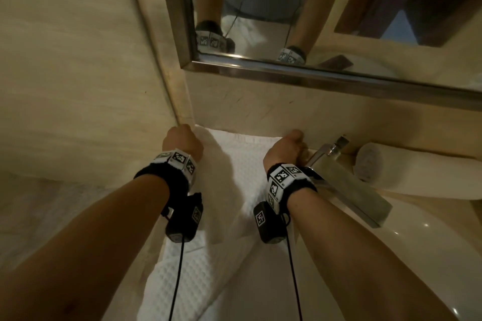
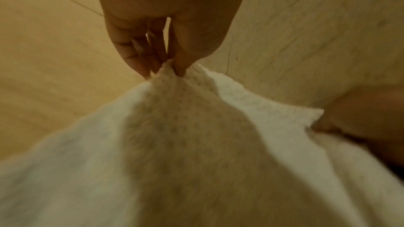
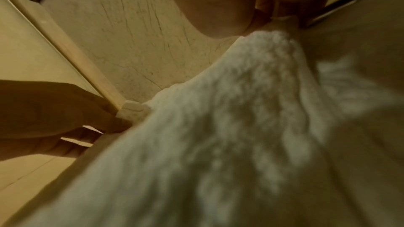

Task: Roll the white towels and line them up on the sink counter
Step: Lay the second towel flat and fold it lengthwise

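White waffle towel (image 1: 229, 206) spread flat along the bench (image 1: 263, 292), far edge up against the marble back wall (image 1: 260, 101), near end trailing off toward the camera. Left hand (image 1: 182, 142) at the far left corner of that towel, tight in the angle where side wall (image 1: 78, 73) and back wall meet. From the left wrist view, fingers (image 2: 140, 58) and thumb pinching a small peak of the fabric (image 2: 174, 127), cloth puckered upward at the grip. Right hand (image 1: 285, 150) at the far right corner, just beside the chrome tap (image 1: 336, 177). From the right wrist view, fingers (image 3: 262, 15) closed on the bunched corner of the towel (image 3: 240, 110), though blurred and partly hidden by the palm. Both forearms stretched forward, tagged wristbands and black camera units on each. Rolled white towel (image 1: 407, 172) lying on its side on the bench to the right of the tap, against the back wall, well apart from the flat one. Basin rim (image 1: 417, 242) curving below the tap at right. Framed mirror (image 1: 313, 21) above, arms and wristbands reflected in it.
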